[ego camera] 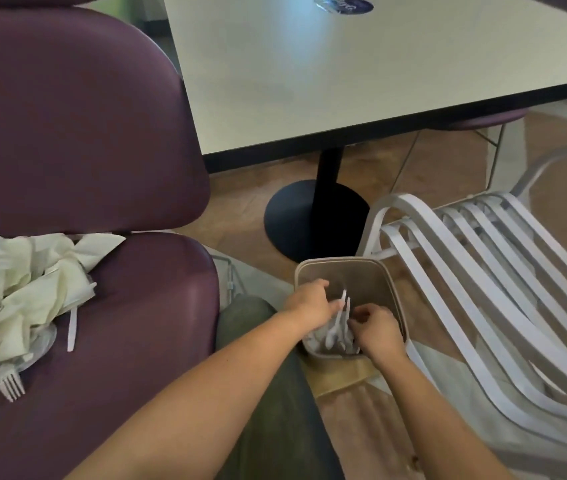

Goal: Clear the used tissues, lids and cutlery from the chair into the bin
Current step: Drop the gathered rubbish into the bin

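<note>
Hands over the bin now, both of them down at its mouth. Left hand reaches in from the near-left rim, its grip pinching white plastic cutlery whose handles stick up between the two hands. Right hand sits just beside it on the other side of those handles, fingers curled in against the pieces; whether that grip actually holds one, cannot tell from this angle. Below the two grips, more white pieces lie inside the bin.

Well off to the left of the left grip, the purple chair carries what remains: a crumpled heap of tissues at the back of the seat, clear lids poking out under the heap's lower edge, a white fork lying just below the pile, and a white knife lying apart on the seat beside it.

Beyond the grips stands a pale desk on a black pedestal, and to the right of the right grip a white slatted chair lies tilted.
</note>
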`<state>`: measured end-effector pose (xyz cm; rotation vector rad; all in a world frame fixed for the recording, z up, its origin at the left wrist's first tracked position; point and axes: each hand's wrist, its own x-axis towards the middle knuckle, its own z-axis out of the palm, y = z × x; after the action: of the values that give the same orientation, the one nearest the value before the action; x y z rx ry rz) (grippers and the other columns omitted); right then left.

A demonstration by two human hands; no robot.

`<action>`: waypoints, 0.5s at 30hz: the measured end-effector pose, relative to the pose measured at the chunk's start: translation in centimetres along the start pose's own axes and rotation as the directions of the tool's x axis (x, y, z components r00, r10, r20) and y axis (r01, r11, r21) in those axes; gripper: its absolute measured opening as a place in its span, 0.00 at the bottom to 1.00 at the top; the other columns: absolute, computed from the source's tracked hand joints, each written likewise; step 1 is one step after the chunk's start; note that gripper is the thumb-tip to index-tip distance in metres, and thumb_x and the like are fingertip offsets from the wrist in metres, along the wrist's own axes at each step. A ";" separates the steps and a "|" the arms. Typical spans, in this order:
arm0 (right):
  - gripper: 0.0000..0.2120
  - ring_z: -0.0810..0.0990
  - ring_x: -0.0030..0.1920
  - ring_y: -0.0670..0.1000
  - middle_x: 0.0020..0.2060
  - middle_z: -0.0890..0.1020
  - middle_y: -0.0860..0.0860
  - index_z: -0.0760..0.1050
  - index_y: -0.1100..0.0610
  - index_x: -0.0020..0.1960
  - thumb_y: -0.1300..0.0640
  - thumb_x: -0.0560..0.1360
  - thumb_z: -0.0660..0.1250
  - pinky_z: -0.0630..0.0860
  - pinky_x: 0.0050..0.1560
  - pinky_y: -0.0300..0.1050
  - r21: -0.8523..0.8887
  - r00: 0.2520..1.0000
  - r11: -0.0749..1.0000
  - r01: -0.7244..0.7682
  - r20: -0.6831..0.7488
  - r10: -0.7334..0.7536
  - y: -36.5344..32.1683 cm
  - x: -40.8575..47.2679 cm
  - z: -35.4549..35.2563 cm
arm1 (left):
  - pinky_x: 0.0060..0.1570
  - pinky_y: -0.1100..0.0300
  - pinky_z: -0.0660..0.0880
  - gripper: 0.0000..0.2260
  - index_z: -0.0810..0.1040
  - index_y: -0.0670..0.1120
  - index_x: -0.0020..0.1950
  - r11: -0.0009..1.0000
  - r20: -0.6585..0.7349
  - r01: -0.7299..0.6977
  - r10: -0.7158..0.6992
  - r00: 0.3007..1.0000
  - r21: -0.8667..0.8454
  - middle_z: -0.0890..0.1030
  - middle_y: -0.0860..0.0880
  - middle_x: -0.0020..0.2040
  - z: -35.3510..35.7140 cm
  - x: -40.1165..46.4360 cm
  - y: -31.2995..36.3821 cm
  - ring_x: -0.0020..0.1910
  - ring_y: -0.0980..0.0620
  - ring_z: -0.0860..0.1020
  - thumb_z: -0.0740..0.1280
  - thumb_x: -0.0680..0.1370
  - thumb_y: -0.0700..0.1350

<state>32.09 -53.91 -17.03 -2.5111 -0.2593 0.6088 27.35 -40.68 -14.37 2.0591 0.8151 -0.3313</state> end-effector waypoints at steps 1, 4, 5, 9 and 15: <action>0.14 0.79 0.55 0.56 0.58 0.78 0.55 0.79 0.55 0.59 0.54 0.75 0.70 0.76 0.55 0.48 0.016 1.000 1.000 0.013 -0.001 -0.013 -0.3 0.1 -0.1 | 0.61 0.50 0.74 0.24 0.67 0.52 0.73 1.000 -0.014 -0.011 0.011 1.000 -0.011 0.76 0.49 0.66 -0.3 0.0 0.0 0.62 0.48 0.76 0.66 0.78 0.54; 0.14 0.79 0.55 0.54 0.58 0.79 0.54 0.79 0.55 0.60 0.55 0.75 0.69 0.75 0.56 0.46 0.067 0.998 0.995 0.069 0.003 -0.070 -2.0 -0.1 0.1 | 0.61 0.51 0.75 0.18 0.72 0.53 0.68 0.998 -0.075 -0.049 0.046 0.996 -0.041 0.79 0.52 0.62 -2.0 -0.1 -0.3 0.60 0.51 0.77 0.64 0.79 0.54; 0.13 0.79 0.55 0.53 0.58 0.79 0.53 0.79 0.55 0.60 0.56 0.76 0.69 0.75 0.56 0.45 0.091 0.996 0.992 0.089 0.003 -0.090 -2.8 -0.1 0.2 | 0.60 0.53 0.75 0.16 0.74 0.53 0.66 0.997 -0.099 -0.061 0.056 0.993 -0.043 0.80 0.52 0.61 -2.7 -0.2 -0.3 0.59 0.52 0.78 0.64 0.79 0.54; 0.13 0.79 0.51 0.49 0.56 0.80 0.52 0.78 0.55 0.61 0.57 0.77 0.67 0.71 0.48 0.40 0.173 0.979 0.964 0.202 -0.001 -0.205 -6.5 -0.7 0.4 | 0.51 0.58 0.74 0.10 0.77 0.56 0.60 0.992 -0.215 -0.114 0.101 0.971 -0.047 0.80 0.55 0.56 -6.1 -1.6 -0.7 0.55 0.54 0.78 0.63 0.80 0.54; 0.11 0.80 0.52 0.47 0.53 0.82 0.49 0.80 0.53 0.58 0.56 0.77 0.66 0.76 0.54 0.43 0.250 0.933 0.903 0.349 -0.006 -0.359 -14.1 -3.0 2.2 | 0.53 0.54 0.76 0.07 0.77 0.59 0.52 0.993 -0.393 -0.091 0.057 0.918 -0.069 0.81 0.57 0.53 -13.1 -4.5 -4.6 0.52 0.54 0.79 0.61 0.79 0.56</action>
<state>27.62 -42.00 -9.94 -2.1405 -0.6031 0.5069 20.07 -30.14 -7.37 2.0976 0.9648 0.1649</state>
